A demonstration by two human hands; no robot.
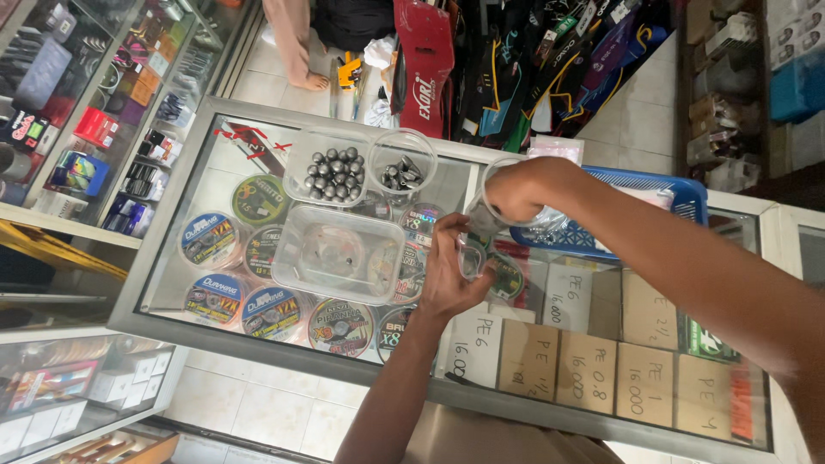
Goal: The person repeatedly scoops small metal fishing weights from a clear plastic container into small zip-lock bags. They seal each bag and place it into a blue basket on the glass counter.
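Both hands are working over the glass counter (215,172), near its middle.

The right hand (516,191) is gripping a round clear tub (514,215) from above, fingers curled over its rim. The tub is being held tilted, just above the counter and in front of a blue basket (679,193). It is transparent, with a pale rim; whatever it contains cannot be made out.

The left hand (451,271) is sitting directly under the tub, fingers pinching a small clear bag (473,253) — thin, glossy plastic, its mouth turned up toward the tub's edge. Bag and tub are appearing to touch or nearly so; the exact contact cannot be told.

Standing to the left of the hands:
- a large clear box (339,253), rectangular, looking nearly bare inside;
- a smaller clear box (331,167) holding round grey weights (333,174);
- a round clear cup (401,163) holding darker, pointed metal pieces.

Beneath the glass, round spools (210,241) of line with coloured labels are lying in rows — brown cardboard boxes (589,369) are sitting to the right of them.
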